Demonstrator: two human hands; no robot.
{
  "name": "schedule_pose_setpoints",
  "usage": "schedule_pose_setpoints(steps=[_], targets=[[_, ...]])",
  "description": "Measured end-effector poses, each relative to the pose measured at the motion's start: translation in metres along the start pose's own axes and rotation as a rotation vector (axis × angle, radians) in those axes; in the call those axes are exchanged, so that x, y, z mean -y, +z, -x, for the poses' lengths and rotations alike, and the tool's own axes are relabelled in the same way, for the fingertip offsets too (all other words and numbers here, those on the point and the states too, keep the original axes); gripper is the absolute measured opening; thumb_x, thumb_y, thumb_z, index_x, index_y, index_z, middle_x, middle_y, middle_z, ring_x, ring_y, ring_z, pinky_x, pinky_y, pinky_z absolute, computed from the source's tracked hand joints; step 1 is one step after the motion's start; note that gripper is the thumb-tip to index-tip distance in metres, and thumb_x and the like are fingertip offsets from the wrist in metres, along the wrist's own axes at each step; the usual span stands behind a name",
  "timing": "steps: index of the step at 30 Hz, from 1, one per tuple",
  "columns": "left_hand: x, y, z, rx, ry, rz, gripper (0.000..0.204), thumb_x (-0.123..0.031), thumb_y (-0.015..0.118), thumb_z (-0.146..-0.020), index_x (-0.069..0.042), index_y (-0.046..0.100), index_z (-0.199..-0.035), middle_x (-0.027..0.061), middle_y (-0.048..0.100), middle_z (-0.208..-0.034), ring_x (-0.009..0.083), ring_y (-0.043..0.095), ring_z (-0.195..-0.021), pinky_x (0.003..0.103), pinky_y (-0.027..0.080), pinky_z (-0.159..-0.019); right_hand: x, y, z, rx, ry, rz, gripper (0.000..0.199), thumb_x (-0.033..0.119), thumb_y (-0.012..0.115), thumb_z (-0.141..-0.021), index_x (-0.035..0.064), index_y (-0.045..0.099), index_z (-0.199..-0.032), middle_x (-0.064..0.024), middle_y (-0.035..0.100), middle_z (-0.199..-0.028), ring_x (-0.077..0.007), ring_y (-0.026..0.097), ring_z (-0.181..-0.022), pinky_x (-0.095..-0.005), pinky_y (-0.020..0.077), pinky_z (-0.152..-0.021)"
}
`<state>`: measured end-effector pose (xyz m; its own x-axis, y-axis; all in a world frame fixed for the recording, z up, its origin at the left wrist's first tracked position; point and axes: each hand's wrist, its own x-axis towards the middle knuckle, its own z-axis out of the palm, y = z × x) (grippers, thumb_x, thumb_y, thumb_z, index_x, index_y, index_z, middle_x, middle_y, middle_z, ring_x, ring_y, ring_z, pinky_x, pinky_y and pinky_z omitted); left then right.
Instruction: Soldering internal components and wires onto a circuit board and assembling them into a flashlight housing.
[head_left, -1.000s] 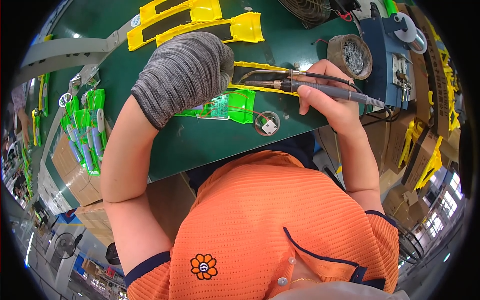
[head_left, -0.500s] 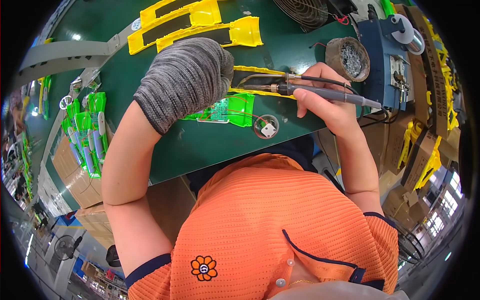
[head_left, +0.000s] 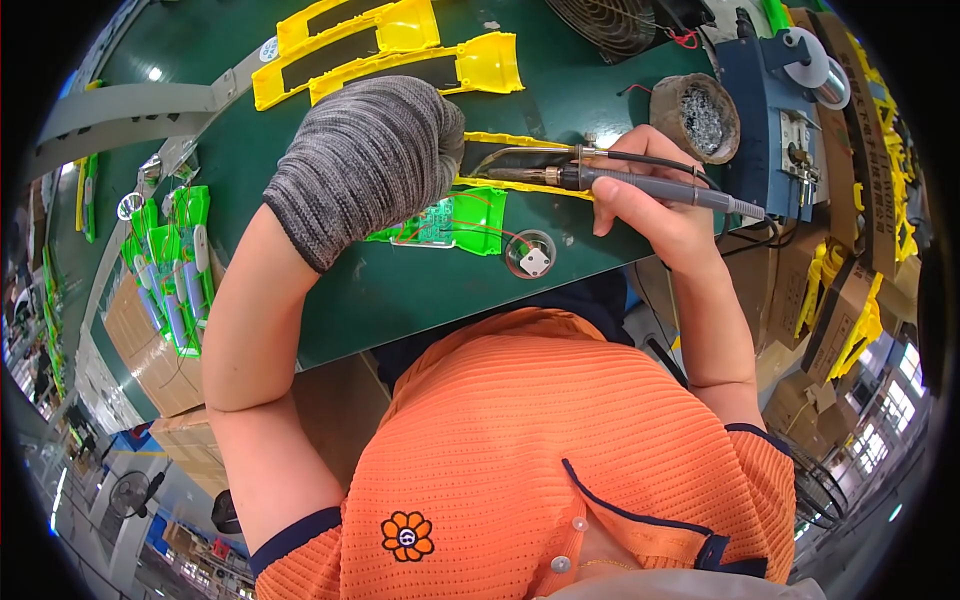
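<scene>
My right hand [head_left: 655, 200] is closed round a grey soldering iron [head_left: 660, 190] with a thin metal feed tube above its tip. The iron points left across a yellow plastic shell with a dark inner face [head_left: 535, 160], close to my left hand. My left hand [head_left: 370, 165], in a grey striped knit glove, is curled at the shell's left end; its fingertips and whatever they hold are hidden. Just below lies a green plastic shell [head_left: 483, 222] with a green circuit board [head_left: 432, 226]. Red wires run from it to a small round clear part with a white square [head_left: 534, 261].
Yellow shells [head_left: 490, 62] lie at the far side of the green table [head_left: 420, 300]. Back right are a round pot of metallic scraps [head_left: 665, 115], a blue-grey machine with a solder spool [head_left: 760, 120] and a fan [head_left: 605, 25]. Green assemblies with batteries [head_left: 170, 265] sit left.
My left hand has shifted very slightly left, and the shells have moved a little with it. The soldering iron stays almost in place in my right hand.
</scene>
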<state>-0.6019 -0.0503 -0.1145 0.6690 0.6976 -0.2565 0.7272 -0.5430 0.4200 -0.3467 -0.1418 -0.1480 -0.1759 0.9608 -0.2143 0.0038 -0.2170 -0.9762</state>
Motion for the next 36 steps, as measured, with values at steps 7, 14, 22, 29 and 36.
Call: schedule_pose_setpoints(steps=[7,14,22,29,36], targets=[[0.003,0.004,0.0,0.013,-0.023,-0.023,0.009,-0.016,0.073,-0.077,-0.009,0.073,-0.082,0.0115,0.069,-0.081,0.0301,0.067,-0.079,0.039,0.055,-0.076,0.002,0.001,0.0,-0.003,0.002,0.054,0.015,0.006,0.072,-0.085,-0.0013,0.061,-0.091,-0.0059,0.068,-0.075,-0.0094,0.064,-0.062,-0.0224,0.0479,-0.056],[0.001,0.002,0.001,-0.025,0.005,0.014,0.008,-0.016,0.073,-0.077,-0.009,0.073,-0.082,0.0118,0.069,-0.08,0.0299,0.067,-0.079,0.039,0.055,-0.077,0.001,0.002,0.0,0.0,-0.001,0.059,0.015,0.007,0.072,-0.086,-0.0012,0.061,-0.092,-0.0058,0.068,-0.075,-0.0094,0.064,-0.062,-0.0231,0.0483,-0.056],[0.005,0.003,0.0,-0.006,0.0,0.027,0.009,-0.015,0.074,-0.076,-0.008,0.073,-0.082,0.0121,0.069,-0.08,0.03,0.068,-0.079,0.038,0.055,-0.076,-0.001,-0.001,0.001,-0.003,-0.018,0.026,0.015,0.006,0.072,-0.085,-0.0007,0.06,-0.092,-0.0063,0.069,-0.077,-0.0093,0.065,-0.063,-0.0223,0.0485,-0.057],[0.003,0.003,0.0,-0.035,0.007,0.023,0.009,-0.015,0.074,-0.075,-0.009,0.073,-0.081,0.0119,0.069,-0.079,0.0301,0.068,-0.079,0.038,0.055,-0.075,-0.002,-0.001,0.0,0.001,-0.01,-0.008,0.016,0.006,0.071,-0.085,-0.0007,0.059,-0.093,-0.0069,0.069,-0.077,-0.01,0.065,-0.063,-0.0222,0.0486,-0.058],[0.002,0.002,-0.001,-0.021,0.002,0.004,0.009,-0.015,0.073,-0.075,-0.009,0.073,-0.081,0.0114,0.069,-0.08,0.0297,0.068,-0.078,0.038,0.055,-0.074,-0.005,-0.006,0.002,-0.028,-0.015,-0.048,0.014,0.006,0.07,-0.086,-0.0006,0.059,-0.093,-0.0069,0.068,-0.074,-0.0105,0.065,-0.062,-0.0239,0.049,-0.059]])
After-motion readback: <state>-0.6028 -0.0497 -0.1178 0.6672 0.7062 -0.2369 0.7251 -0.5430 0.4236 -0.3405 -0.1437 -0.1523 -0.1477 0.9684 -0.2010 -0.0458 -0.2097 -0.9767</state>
